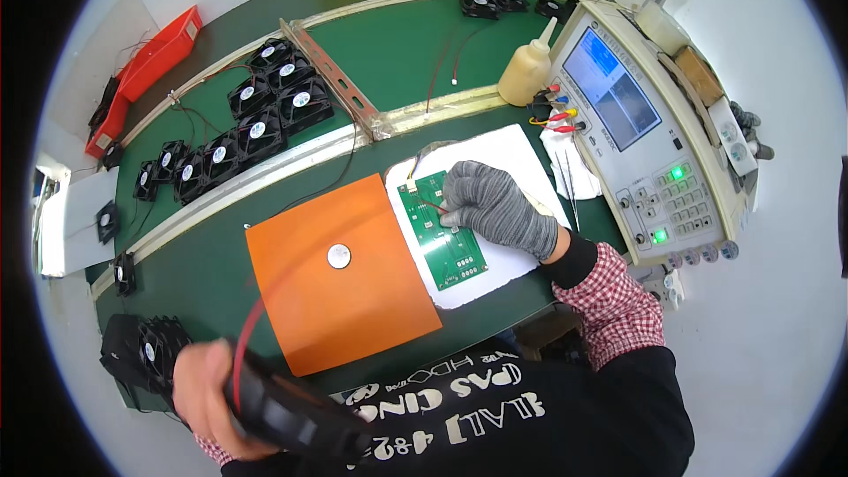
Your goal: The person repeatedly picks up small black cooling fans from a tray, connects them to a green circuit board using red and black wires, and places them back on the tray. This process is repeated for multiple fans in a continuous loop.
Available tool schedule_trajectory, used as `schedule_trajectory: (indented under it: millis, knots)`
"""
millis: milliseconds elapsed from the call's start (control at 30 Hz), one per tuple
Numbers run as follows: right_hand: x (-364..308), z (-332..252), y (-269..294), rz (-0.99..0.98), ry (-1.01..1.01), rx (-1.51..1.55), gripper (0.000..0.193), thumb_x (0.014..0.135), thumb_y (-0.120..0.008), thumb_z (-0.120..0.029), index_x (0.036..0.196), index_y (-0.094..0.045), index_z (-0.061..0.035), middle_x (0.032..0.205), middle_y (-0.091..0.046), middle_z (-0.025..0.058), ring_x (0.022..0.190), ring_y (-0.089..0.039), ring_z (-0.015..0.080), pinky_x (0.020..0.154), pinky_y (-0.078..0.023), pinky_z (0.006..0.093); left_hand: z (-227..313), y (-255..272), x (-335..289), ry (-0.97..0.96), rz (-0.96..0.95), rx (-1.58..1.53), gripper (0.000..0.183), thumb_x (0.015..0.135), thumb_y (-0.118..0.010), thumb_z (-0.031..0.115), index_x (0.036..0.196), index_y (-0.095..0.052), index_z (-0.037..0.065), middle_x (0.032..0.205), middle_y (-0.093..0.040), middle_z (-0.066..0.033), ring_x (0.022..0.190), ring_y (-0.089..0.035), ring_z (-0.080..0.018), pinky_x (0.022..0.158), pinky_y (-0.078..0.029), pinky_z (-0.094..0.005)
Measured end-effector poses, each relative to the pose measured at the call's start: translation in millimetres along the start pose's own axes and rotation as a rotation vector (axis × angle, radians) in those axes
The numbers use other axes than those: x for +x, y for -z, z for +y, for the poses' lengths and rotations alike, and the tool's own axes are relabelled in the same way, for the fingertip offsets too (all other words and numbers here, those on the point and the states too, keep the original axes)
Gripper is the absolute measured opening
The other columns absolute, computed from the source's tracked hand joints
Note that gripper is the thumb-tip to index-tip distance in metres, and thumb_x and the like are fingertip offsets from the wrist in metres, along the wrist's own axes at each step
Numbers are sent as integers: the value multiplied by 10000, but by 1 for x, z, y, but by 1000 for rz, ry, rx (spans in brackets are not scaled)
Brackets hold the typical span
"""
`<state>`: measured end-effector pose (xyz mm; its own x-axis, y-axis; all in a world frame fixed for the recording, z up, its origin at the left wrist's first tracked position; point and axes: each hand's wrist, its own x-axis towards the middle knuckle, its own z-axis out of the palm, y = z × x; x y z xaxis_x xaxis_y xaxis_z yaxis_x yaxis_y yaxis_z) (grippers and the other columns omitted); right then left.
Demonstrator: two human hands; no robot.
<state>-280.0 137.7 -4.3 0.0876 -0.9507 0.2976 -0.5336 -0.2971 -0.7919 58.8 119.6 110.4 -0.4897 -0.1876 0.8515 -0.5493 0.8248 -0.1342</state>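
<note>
My left hand (208, 393), bare and blurred by motion, grips a black cooling fan (296, 415) low at the left front. From it a red wire (256, 318) arcs up across the orange mat (353, 309) toward the board. My right hand (495, 203), in a grey knitted glove, is closed over the upper right part of a green circuit board (446, 256). Its thumb and fingers pinch the wire's end; the plug itself is hidden. The board lies on a white pad (503, 278), with a white connector (411, 185) and leads at its top left corner.
Several black fans (258, 131) lie along the left bench, others at the far back. A grey test instrument (654, 150) with a lit screen stands right, beside a squeeze bottle (527, 71) and tweezers (570, 190). A metal strip (336, 79) crosses behind. Red bins (159, 57) stand far left.
</note>
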Motion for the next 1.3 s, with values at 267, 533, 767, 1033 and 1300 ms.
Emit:
schedule_trajectory:
  millis: [267, 533, 767, 1033, 1300]
  knots:
    - [-3, -3, 0, 100, 24, -10, 161, 764, -748, -42, 781, -590, -17, 819, -591, 92, 782, -601, 246, 752, -502, 346, -25, -91, 63, -101, -201, -313, 1108, 601, -857, 516, 1407, -405, -96, 1415, -474, -279, 1284, -504, -396, 1059, -407, -436]
    - [-1, -2, 2, 402, -104, 114, 439, 811, -779, -128, 1193, -598, -7, 1009, -648, 77, 886, -640, 168, 776, -521, 280, -126, -254, 6, -29, -465, 72, 219, 669, -784, 198, 795, -651, 78, 909, -519, -72, 919, -493, -279, 789, -393, -403]
    - [0, -50, -19, 61, 258, -313, 707, 883, -667, -320, 1441, -393, 19, 1161, -578, 180, 1025, -592, 346, 917, -469, 428, 1, -105, 18, -440, -252, -344, 165, 667, -639, 107, 827, -625, 68, 967, -565, -74, 895, -551, -258, 799, -456, -402]
    - [5, -26, 14, 180, 90, -762, 176, 827, -669, -157, 986, -719, -101, 929, -604, 90, 877, -582, 279, 786, -466, 401, -99, -61, 41, 532, -85, -265, 162, 840, -563, -29, 697, -495, -65, 1248, -611, -143, 1052, -583, -256, 914, -443, -306]
    - [-1, -11, 1, 66, -219, 88, 135, 816, -731, -103, 926, -698, -31, 879, -630, 104, 859, -633, 259, 803, -506, 333, -13, -91, -13, 121, -798, -450, 386, 724, -750, 122, 1047, -565, 19, 1280, -539, -155, 1200, -477, -353, 1056, -319, -490]
